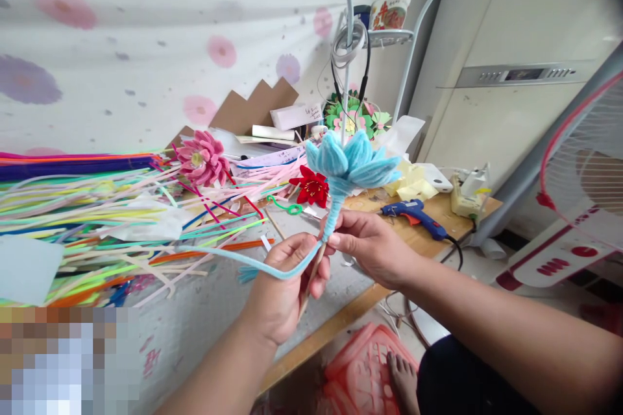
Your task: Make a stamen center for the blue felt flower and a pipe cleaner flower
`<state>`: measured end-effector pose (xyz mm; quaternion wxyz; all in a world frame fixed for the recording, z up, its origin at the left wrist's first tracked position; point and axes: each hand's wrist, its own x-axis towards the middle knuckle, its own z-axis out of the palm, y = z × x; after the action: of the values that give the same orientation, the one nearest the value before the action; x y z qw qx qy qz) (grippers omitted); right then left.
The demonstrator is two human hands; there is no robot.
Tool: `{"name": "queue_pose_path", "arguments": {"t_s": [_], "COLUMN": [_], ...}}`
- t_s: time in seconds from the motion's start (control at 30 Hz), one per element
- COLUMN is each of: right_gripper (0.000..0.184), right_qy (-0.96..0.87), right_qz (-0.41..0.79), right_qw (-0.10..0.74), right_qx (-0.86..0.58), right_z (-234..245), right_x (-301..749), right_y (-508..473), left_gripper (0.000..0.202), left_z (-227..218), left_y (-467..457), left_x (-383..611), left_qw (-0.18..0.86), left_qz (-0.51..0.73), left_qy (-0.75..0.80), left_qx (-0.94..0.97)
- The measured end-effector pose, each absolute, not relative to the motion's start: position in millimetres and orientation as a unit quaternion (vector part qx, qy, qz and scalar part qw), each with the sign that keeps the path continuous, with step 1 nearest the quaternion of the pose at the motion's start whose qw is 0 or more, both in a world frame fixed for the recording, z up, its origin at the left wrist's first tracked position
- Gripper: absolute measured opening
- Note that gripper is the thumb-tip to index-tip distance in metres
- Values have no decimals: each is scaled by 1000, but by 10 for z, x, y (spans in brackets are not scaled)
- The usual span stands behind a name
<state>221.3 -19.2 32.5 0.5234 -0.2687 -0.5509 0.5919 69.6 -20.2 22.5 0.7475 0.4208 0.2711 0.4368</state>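
A: Just over the table's (pixel 316 343) near edge, what do your hands hold?

B: Your left hand (pixel 280 295) is curled round the wooden stick (pixel 304 305); your right hand (pixel 377 246) pinches the blue-wrapped stem (pixel 333 213) close above it. Both are closed on one piece.

A: Which way does that piece lie from you?

B: The light-blue flower (pixel 350 162) sits above both your hands, its stem slanting up and away from you, the stick's bare end toward the near edge. Your right hand is nearer the bloom. The loose blue strip (pixel 257 264) leaves the stem at your fingertips and runs leftward over your left hand; that crossing of strip and stem looks like the relation that matters most.

A: Any writing you can read?

B: Little. Toward the table's right edge, the glue gun (pixel 413 213) shows no marking you could make out. By the back edge, handwriting on the white box (pixel 296 117) is too blurred. Beyond, the cup (pixel 390 11) on the rack's shelf (pixel 389 34) bears large red characters, one perhaps 牛.
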Motion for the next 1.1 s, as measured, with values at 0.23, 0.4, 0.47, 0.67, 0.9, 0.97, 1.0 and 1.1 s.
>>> {"name": "queue_pose_path", "arguments": {"t_s": [0.23,0.4,0.47,0.67,0.9,0.97,1.0,1.1], "right_gripper": [20,20,22,27,22,23,25,34], "right_qy": [-541,-554,-562,-557,-538,-517,-501,-484], "right_qz": [598,590,581,553,560,585,598,603], "right_qw": [531,525,521,537,550,539,531,493], "right_qx": [-260,-263,-273,-310,-306,-318,-332,-400], "right_z": [319,306,303,291,312,333,346,389], "right_x": [2242,2254,2248,2188,2174,2177,2173,2139], "right_y": [-175,-180,-182,-171,-162,-184,-205,-291], "left_gripper": [24,19,19,31,36,35,34,33], "left_z": [223,220,208,177,172,163,158,151], "left_y": [-200,-202,-200,-200,-231,-224,-218,-197], "left_x": [698,688,687,713,708,693,685,673], "left_qw": [752,779,783,697,563,536,521,483], "left_qz": [420,399,394,432,478,487,492,503], "left_qy": [247,236,236,297,352,362,369,385], "left_qx": [444,422,419,489,575,587,592,604]}}
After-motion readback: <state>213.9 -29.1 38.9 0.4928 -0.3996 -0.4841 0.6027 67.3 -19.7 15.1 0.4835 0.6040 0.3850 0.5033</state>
